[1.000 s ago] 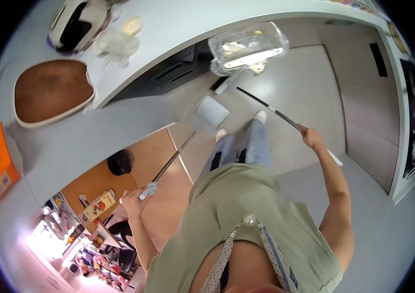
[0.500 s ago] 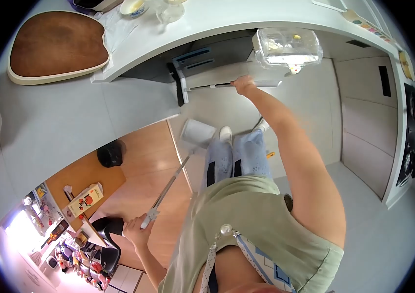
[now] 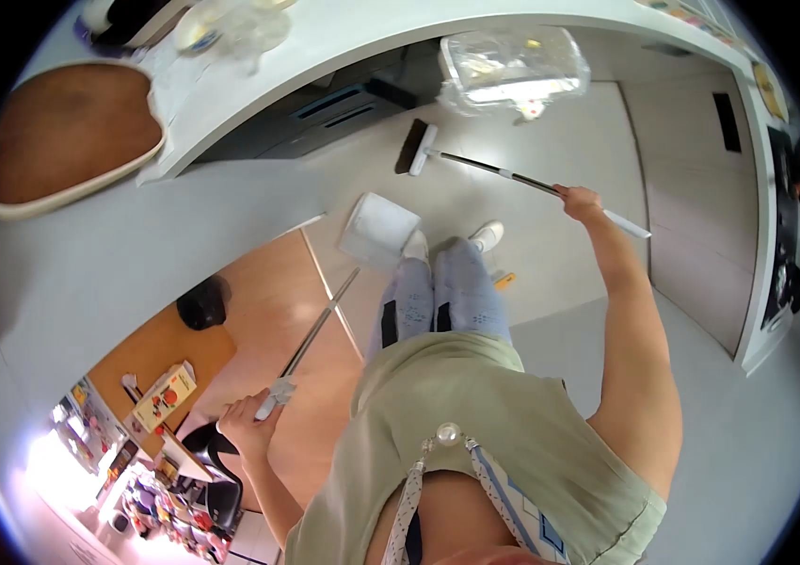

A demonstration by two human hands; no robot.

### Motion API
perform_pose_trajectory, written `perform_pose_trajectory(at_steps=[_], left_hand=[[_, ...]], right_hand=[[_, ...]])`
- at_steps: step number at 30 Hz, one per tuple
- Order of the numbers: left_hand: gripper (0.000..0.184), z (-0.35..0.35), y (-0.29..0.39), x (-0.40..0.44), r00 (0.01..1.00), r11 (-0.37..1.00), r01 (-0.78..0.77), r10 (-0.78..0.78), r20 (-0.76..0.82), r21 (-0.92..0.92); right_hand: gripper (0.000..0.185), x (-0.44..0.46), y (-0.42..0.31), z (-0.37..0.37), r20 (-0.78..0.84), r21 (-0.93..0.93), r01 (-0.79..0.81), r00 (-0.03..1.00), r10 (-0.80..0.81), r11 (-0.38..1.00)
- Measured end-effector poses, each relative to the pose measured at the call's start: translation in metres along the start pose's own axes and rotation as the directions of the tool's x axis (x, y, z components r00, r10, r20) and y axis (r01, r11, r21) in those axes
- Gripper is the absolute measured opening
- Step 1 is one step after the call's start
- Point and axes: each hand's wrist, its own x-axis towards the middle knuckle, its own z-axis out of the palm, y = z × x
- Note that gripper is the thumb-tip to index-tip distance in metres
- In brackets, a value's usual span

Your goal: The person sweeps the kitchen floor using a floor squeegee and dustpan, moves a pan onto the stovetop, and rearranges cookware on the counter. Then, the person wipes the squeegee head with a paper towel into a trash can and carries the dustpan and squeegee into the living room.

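Gripping in the right hand [image 3: 581,202] a broom [image 3: 484,167] slanting head-first left and slightly far, dark-bristled, silver-shafted. Clasping in the left hand [image 3: 248,426] a dustpan [image 3: 380,228] slanting far right, whitish

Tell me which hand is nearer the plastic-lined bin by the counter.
Right. The right hand, on the broom's handle, is below and right of the bin in the picture; the left hand, on the dustpan's handle, is much farther off, at lower left.
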Motion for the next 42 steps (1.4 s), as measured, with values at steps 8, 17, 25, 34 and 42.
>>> perform_pose_trajectory(at_steps=[8, 17, 25, 34, 42], left_hand=[[0.027, 0.01, 0.036, 0.07, 0.978, 0.98, -0.201, 0.199, 0.062, 0.016], [0.028, 0.016, 0.085, 0.121, 0.945, 0.948, -0.313, 0.307, 0.112, 0.047], [0.027, 0.011, 0.126, 0.146, 0.901, 0.898, -0.431, 0.424, 0.089, 0.092], [0.028, 0.009, 0.161, 0.166, 0.895, 0.887, -0.446, 0.442, 0.058, 0.117], [0.027, 0.017, 0.208, 0.212, 0.812, 0.806, -0.584, 0.579, 0.078, 0.095]], right_hand=[[0.033, -0.102, 0.169, 0.099, 0.106, 0.164, -0.321, 0.946, 0.307, 0.933], [0.032, -0.154, 0.22, 0.168, 0.021, 0.624, -0.256, 0.95, 0.312, 0.738], [0.032, 0.031, 0.168, 0.122, -0.149, 0.738, -0.155, 0.912, 0.383, 0.657], [0.03, -0.005, 0.145, 0.182, 0.029, 0.72, -0.249, 0.944, 0.33, 0.648], [0.035, -0.162, 0.138, 0.251, 0.158, 0.84, -0.335, 0.903, 0.399, 0.427]])
